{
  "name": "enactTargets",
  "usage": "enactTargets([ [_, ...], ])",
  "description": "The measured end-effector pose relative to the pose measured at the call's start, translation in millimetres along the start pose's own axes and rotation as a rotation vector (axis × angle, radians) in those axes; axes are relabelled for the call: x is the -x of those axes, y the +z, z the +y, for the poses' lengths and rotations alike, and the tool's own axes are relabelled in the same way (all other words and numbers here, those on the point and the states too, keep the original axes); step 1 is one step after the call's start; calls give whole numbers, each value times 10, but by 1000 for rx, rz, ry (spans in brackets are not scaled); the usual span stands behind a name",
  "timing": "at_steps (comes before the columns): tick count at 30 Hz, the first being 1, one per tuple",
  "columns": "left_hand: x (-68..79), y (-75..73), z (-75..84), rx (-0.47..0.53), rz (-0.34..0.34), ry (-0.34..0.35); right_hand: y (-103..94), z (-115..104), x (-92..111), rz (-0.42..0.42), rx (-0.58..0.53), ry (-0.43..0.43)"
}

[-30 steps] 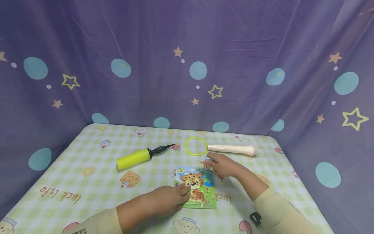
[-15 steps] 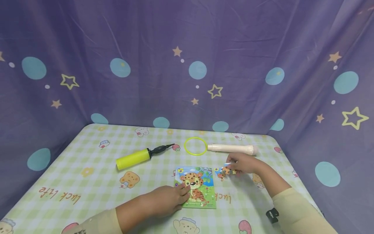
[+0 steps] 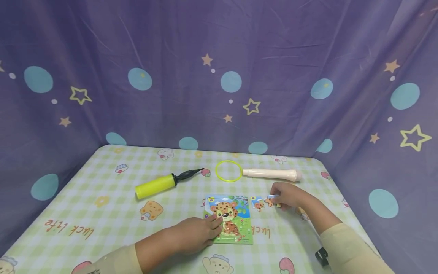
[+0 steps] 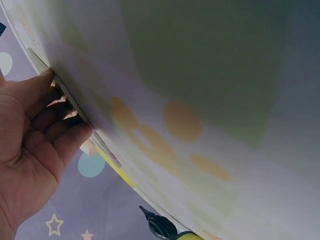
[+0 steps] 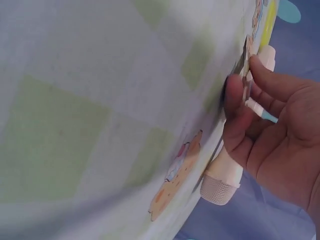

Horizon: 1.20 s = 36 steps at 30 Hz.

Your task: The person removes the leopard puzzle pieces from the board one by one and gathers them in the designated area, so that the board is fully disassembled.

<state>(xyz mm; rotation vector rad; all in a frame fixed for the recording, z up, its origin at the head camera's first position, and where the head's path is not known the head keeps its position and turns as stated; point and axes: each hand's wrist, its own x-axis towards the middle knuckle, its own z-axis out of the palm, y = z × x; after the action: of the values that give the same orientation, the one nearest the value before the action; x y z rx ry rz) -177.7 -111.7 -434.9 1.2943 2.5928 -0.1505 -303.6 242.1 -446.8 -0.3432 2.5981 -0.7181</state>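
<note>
In the head view a square leopard jigsaw puzzle (image 3: 234, 217) lies flat on the checked tablecloth. My left hand (image 3: 202, 233) rests over its left side, fingertips on the picture; in the left wrist view the thumb and little finger meet the board's edge (image 4: 75, 102). To the puzzle's right my right hand (image 3: 289, 195) pinches a jigsaw piece (image 3: 269, 201) with orange animal parts, low over the cloth. In the right wrist view the piece (image 5: 246, 75) sits between thumb and finger, seen edge-on. Just left of it lies another jigsaw piece (image 3: 256, 203), blue with an orange figure.
A yellow hand pump (image 3: 155, 186) with a black nozzle lies back left. Behind the puzzle lie a yellow hoop (image 3: 216, 173) and a pale pink microphone-shaped stick (image 3: 270, 174). A starred purple curtain (image 3: 184, 76) hangs behind the table.
My right hand has moved right from the puzzle's top right corner, carrying the piece, and lowered it beside the other piece. My left hand has stayed on the puzzle.
</note>
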Motion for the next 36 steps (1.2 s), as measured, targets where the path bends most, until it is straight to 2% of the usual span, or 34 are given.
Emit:
enactTargets([
  [9,1,30,-8,-27,27,17,1,-64,13,60,295,-8],
  [12,-5,29,-7,-34,26,14,19,-111,7,106,378,-32],
  [17,-12,20,-8,-40,17,12,163,-325,-4,137,260,-183],
  [20,-21,27,-16,-43,19,13,305,-533,28,83,195,-281],
  [23,-30,34,-22,-51,25,17,463,-728,76,8,207,-361],
  [27,-38,31,-23,-57,34,21,642,-871,102,-42,242,-373],
  [31,-40,31,-24,-56,40,26,724,-910,99,-21,242,-324],
  [36,-34,39,-16,-36,32,13,778,-931,104,12,178,-301],
])
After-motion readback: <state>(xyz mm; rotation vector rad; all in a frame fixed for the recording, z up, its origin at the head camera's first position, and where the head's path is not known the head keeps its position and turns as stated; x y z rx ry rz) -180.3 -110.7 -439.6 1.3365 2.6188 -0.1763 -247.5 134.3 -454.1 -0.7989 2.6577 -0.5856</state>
